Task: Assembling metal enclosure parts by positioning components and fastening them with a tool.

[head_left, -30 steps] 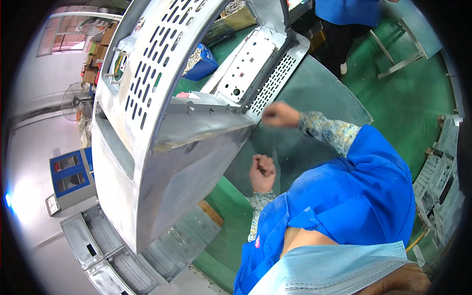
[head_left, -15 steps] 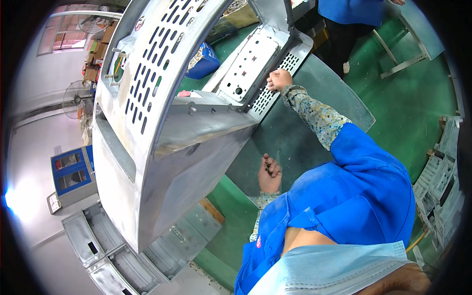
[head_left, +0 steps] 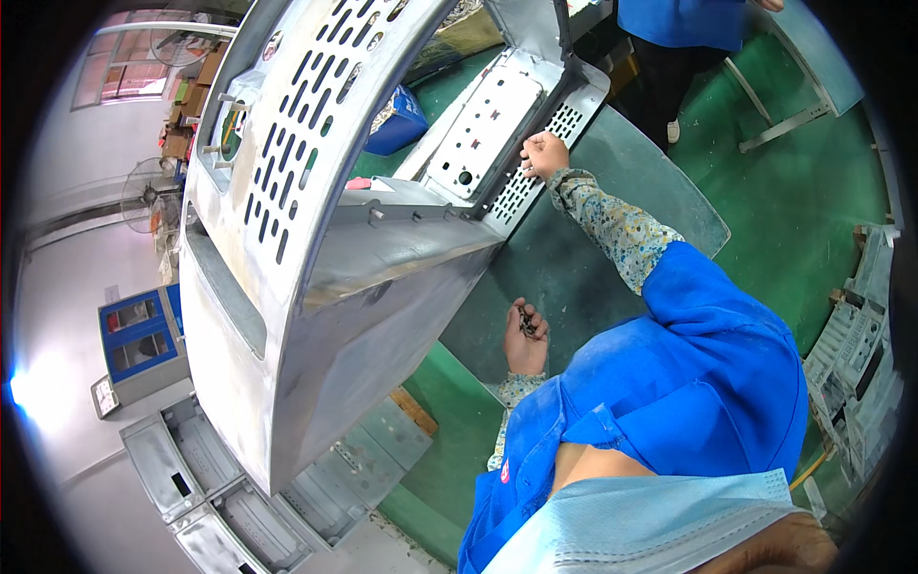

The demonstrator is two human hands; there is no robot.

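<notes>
My left hand [head_left: 524, 346] is half curled, palm up, above a dark flat panel [head_left: 583, 273]. In its palm lie several small dark metal pieces [head_left: 527, 323], which look like screws or nuts. Over the slotted edge strip [head_left: 516, 198] of a large grey sheet-metal housing [head_left: 382, 335], my right hand [head_left: 547, 156] is closed with thumb and fingers pinched together. Whatever is in that pinch is too small to make out. Beside the strip runs a white plate with round holes [head_left: 483, 129]. Short metal studs [head_left: 376, 215] stick out along the housing's inner edge.
A blue box [head_left: 397, 122] sits on the green floor [head_left: 784, 201] behind the housing. Someone in a blue top [head_left: 681, 24] stands at the far right beside a table [head_left: 813, 57]. Metal parts lie stacked at the right [head_left: 861, 354] and lower left [head_left: 239, 488].
The fingers of my left hand have loosened, so more of the small metal pieces show. My right hand has barely shifted at the strip, its fingers turned slightly.
</notes>
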